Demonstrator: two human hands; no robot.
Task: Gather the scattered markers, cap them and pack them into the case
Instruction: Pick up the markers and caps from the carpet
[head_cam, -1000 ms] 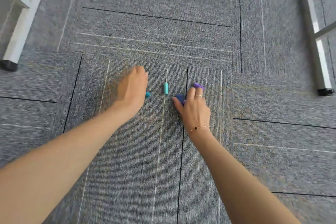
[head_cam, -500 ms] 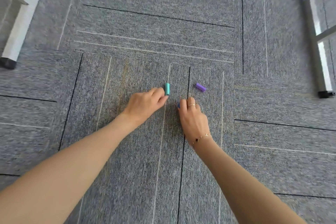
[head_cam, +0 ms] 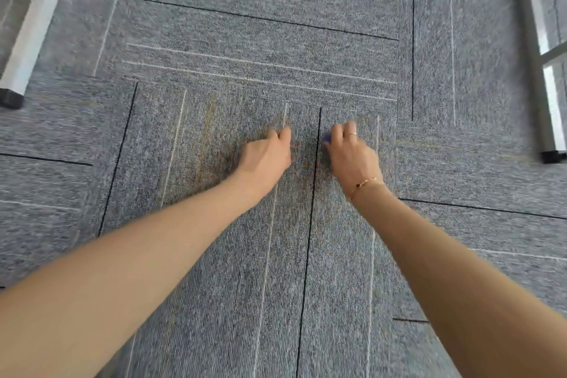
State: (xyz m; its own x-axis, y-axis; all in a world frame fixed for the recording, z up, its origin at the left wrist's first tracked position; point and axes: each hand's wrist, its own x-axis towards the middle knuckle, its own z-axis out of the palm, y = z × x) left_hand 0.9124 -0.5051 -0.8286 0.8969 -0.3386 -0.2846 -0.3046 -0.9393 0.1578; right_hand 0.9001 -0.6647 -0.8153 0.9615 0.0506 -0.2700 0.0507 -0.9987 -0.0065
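Covering the floor, grey carpet tiles (head_cam: 276, 24), white table legs (head_cam: 30, 31) at edges

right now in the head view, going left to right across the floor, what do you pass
white table leg -> left hand -> blue marker piece peeking by the right hand -> grey metal leg

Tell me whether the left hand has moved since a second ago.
Yes. The left hand has shifted right, toward the black carpet seam, its fingertips now reaching the white line beside it.
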